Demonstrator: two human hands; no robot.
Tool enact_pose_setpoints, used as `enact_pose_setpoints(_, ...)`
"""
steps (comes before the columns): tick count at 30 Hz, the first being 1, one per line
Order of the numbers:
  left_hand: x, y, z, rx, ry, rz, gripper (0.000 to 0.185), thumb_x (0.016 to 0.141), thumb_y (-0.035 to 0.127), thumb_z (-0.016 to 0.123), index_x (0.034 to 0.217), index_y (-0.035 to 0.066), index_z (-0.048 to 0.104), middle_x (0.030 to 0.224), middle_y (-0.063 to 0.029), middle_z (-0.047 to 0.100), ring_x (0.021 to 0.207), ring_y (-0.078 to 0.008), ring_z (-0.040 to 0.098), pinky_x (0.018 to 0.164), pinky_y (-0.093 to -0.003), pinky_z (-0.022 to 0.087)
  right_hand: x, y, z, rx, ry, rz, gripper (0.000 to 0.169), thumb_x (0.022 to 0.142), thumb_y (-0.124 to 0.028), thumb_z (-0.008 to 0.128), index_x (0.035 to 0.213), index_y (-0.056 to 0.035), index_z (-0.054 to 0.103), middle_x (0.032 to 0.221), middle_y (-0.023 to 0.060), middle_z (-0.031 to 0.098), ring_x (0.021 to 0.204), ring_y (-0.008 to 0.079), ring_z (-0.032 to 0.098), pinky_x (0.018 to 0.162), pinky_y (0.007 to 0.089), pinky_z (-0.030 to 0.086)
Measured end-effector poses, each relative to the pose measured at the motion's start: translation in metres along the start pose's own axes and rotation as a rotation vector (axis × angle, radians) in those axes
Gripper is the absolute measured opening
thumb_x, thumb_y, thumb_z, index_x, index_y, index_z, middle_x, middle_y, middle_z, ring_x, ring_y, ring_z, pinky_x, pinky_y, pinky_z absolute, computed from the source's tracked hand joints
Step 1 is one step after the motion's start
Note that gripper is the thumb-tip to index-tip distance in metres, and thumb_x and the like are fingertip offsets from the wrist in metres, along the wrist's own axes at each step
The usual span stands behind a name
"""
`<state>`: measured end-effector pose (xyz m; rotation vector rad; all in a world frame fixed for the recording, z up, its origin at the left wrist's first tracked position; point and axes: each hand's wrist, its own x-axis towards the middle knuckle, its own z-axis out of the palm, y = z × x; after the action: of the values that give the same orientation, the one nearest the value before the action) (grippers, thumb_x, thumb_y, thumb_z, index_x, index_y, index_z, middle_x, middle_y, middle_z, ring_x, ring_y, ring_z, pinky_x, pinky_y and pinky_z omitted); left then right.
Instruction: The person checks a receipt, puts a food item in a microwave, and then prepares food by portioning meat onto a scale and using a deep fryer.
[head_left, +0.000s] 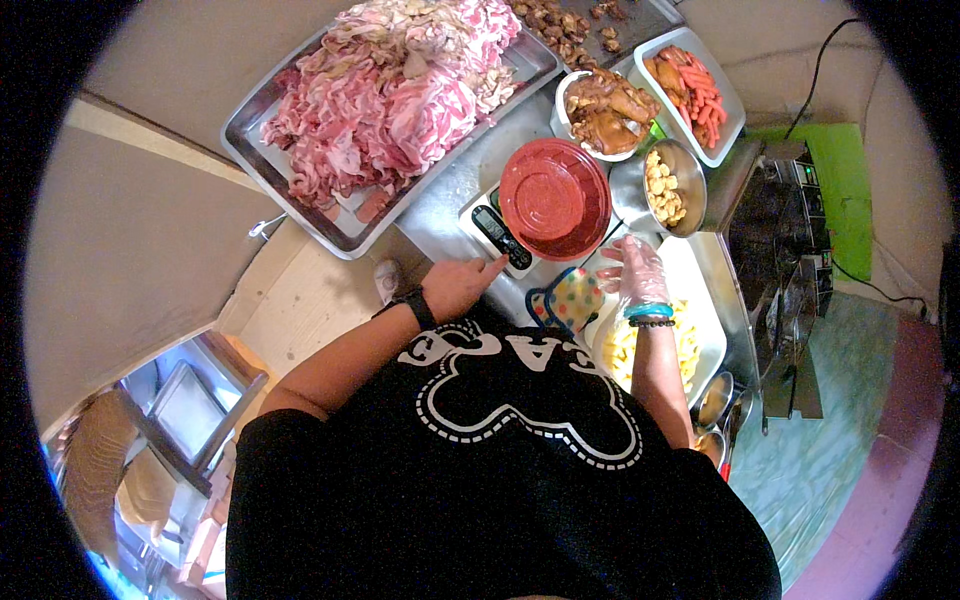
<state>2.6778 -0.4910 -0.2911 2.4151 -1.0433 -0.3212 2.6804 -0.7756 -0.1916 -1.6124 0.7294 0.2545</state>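
A red plastic bowl (553, 199) rests on a white digital kitchen scale (499, 236) with a lit display. My left hand (461, 285), bare and with a black band at the wrist, reaches in from the left; its extended index finger touches the scale's button panel. My right hand (636, 274), in a clear plastic glove, hovers over the near side of the bowl's right, fingers apart and holding nothing. Just below it a white tray (712, 300) holds yellow cut pieces, perhaps fries. A dotted oven mitt (574, 300) lies between my hands. A steel bowl (694, 176) of small golden pieces stands beyond my right hand.
A large steel tray (300, 221) of sliced raw meat fills the back left. Behind the scale stand a white bowl (561, 124) of browned meat and a white tray (729, 146) with red sticks. Dark cooking equipment (772, 202) with cables lies at the right.
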Motion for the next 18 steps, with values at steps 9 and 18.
enact_pose_setpoints(9,0.0011,0.0016,-0.0012,-0.003,-0.056,-0.033,0.050,0.082,0.009,0.043,0.131,0.013,0.036,0.078,-0.0120,0.057,0.063,-0.0290,0.060,0.050,-0.0409,0.047,0.0006,0.0094,-0.0006,0.035,-0.035,0.001,0.039,0.087,-0.036,0.053,0.104,-0.0010,0.049,0.094,0.0176,0.061,0.060,0.0220,0.061,0.046,0.0322,0.051)
enact_pose_setpoints(18,0.0024,0.0007,-0.0004,0.011,-0.062,-0.030,0.056,0.081,0.009,0.044,0.135,0.013,0.031,0.078,-0.0126,0.058,0.063,-0.0288,0.060,0.050,-0.0412,0.047,-0.0039,0.0090,0.0000,0.030,-0.044,-0.015,0.040,0.086,-0.038,0.055,0.104,-0.0020,0.049,0.094,0.0162,0.061,0.061,0.0211,0.061,0.046,0.0299,0.050)
